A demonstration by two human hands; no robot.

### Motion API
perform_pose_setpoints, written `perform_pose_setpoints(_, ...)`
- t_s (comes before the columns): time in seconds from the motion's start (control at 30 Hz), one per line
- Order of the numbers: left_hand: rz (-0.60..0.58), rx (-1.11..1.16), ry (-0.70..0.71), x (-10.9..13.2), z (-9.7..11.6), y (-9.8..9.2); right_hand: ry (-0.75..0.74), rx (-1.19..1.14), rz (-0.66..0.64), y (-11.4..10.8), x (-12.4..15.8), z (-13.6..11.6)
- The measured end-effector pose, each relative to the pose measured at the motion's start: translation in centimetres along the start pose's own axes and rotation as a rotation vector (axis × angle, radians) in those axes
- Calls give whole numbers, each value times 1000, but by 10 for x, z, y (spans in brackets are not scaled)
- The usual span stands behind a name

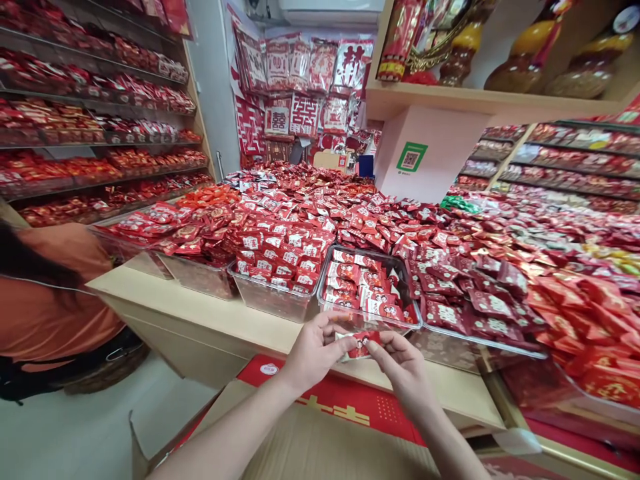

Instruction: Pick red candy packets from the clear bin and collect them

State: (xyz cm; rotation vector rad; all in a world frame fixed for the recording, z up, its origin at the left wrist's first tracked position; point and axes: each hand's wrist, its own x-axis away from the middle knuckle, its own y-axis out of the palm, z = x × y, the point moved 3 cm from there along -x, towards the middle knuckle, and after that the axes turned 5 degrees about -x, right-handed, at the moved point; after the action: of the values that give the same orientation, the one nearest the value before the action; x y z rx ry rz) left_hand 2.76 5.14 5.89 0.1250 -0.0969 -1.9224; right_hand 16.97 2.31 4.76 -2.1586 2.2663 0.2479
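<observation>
Between my two hands is a small red and white wrapped candy [361, 345] with printed cartoon figures. My left hand [316, 351] pinches its white end between thumb and fingers. On the red end, my right hand [400, 363] has its thumb on the front and fingers behind. Just beyond the hands stands a clear plastic bin [407, 293] with similar red and white candies [357, 283] in rows. Below them lies a cardboard box [320, 443] with a red panel and gold lettering.
More clear bins hold red packets [280, 250] and dark red packets [465, 293] along the wooden counter edge [190, 303]. A person in an orange top [65, 293] is at the left. A white pillar [430, 150] carries a QR code. Stocked shelves [100, 143] line the left wall.
</observation>
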Motion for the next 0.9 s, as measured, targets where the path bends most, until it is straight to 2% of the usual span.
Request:
perform_pose_setpoints(0.23, 34, 178, -42, -1, -6, 1, -10, -33, 130, -3, 2, 0)
perform_pose_setpoints(0.33, -3, 208, -52, -1, -9, 2, 26, -51, 115, -4, 2, 3)
perform_pose_setpoints(0.47, -6, 156, 17, -3, -10, 0, 18, -48, 53, -2, 1, 5)
perform_pose_setpoints(0.57, 5, 133, 28, -3, -9, -1, -54, 12, -3, -2, 1, 6)
perform_pose_setpoints(0.63, -24, 157, -19, -2, -8, -1, -144, 82, -4, -4, 0, 6)
perform_pose_setpoints(0.8, -258, 386, -320, 4, -6, 4, -345, 281, -58, -7, 1, 1)
perform_pose_setpoints(0.83, -267, 405, -319, 5, -5, 4, -364, 302, -53, -6, 2, -2)
perform_pose_setpoints(0.9, -213, 387, -237, 5, -2, 4, -367, 300, 11, -4, 4, -7)
